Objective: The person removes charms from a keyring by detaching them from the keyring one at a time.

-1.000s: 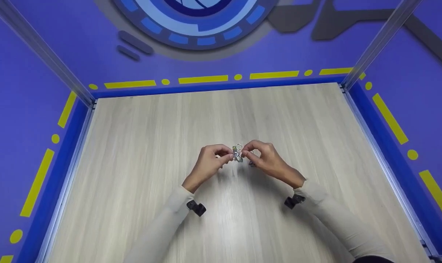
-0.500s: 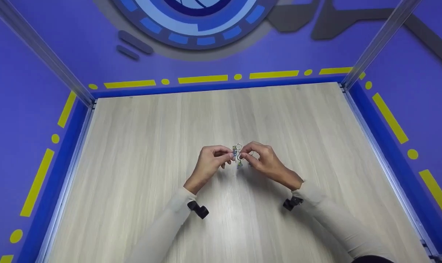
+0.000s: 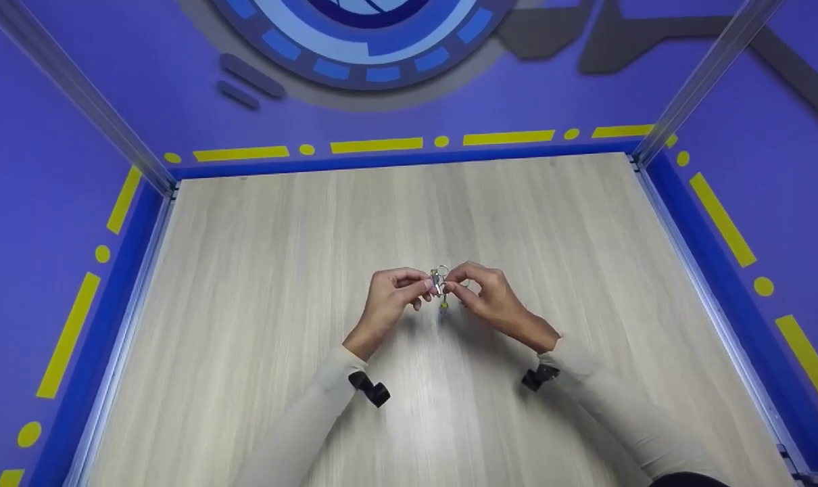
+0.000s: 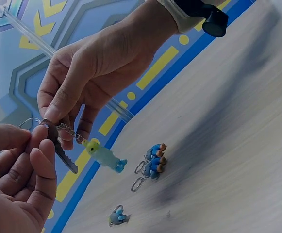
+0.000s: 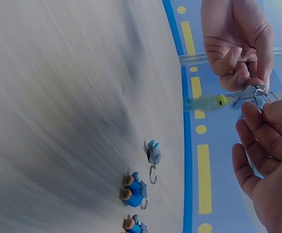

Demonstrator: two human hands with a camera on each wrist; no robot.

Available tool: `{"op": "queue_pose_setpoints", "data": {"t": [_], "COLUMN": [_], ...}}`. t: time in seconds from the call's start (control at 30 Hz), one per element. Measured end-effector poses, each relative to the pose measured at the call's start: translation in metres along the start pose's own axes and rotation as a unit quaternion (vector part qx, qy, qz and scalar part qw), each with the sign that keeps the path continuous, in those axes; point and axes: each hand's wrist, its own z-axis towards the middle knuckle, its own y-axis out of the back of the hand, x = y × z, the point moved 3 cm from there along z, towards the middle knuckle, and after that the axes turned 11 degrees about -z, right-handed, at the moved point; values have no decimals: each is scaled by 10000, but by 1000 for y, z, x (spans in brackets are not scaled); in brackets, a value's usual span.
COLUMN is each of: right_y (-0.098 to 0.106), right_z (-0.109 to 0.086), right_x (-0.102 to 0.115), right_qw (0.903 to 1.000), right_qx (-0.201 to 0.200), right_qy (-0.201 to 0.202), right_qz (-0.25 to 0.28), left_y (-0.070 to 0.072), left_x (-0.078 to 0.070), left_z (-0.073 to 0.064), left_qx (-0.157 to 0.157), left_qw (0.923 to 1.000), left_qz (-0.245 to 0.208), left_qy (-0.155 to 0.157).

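In the head view my left hand (image 3: 390,304) and right hand (image 3: 490,294) meet over the table, fingertips close together. Between thumb and fingers the left hand pinches a metal key (image 4: 67,159), its toothed blade pointing down in the left wrist view. My right hand pinches a metal key ring (image 5: 261,101) at the key's head, partly hidden by fingertips. From a short chain (image 4: 69,130) by the ring dangles a figurine keychain charm (image 4: 104,156) with a yellow head, pale green body and blue feet. Whether the key is threaded on the ring I cannot tell.
On the wooden table (image 3: 280,270) lie more figurine keychains: blue ones with orange-brown parts (image 4: 154,162) and a grey-blue one (image 5: 154,153), each with a metal ring. The head view mostly hides them behind the right hand. Blue walls (image 3: 409,122) enclose the table's back and sides.
The charm has swung down and now hangs below the fingertips. My right hand has shifted slightly left, towards the left hand, which stays nearly in place.
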Motion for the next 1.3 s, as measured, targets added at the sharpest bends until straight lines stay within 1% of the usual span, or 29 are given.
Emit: {"op": "queue_pose_setpoints", "data": {"t": [0.17, 0.3, 0.43, 0.6, 0.7, 0.8, 0.9, 0.97, 1.1, 1.3], "right_y": [0, 1, 1, 1, 1, 1, 2, 3, 6, 10], "right_z": [0, 0, -1, 0, 1, 3, 4, 5, 5, 6], "right_x": [0, 0, -1, -1, 0, 3, 4, 5, 4, 3], "right_qw": [9999, 9994, 9990, 9992, 9987, 9985, 9984, 9985, 9988, 9996], "right_qx": [128, 276, 351, 226, 159, 91, 5, -19, 52, 212], "right_qy": [-103, -218, -260, -254, -341, -455, -540, -549, -480, -127], "right_qz": [-5, 69, 124, 230, 346, 285, 151, 82, 110, 164], "left_y": [-1, -1, -1, -1, -1, -2, -3, -3, -4, -7], "left_x": [3, 4, 3, 4, 5, 5, 4, 3, -1, -9], "left_z": [-1, -1, -1, 0, -1, -1, -1, -1, -1, 1], "left_qx": [-123, -240, -246, -239, -268, -240, -137, -42, 166, 340], "left_qw": [9999, 9996, 9995, 9995, 9995, 9995, 9998, 10000, 9989, 9907], "left_qz": [-105, -33, -37, -97, -115, -174, -142, -36, 446, 1291], "left_qy": [-30, -131, -219, -176, -113, -48, 31, 51, -19, -278]}}
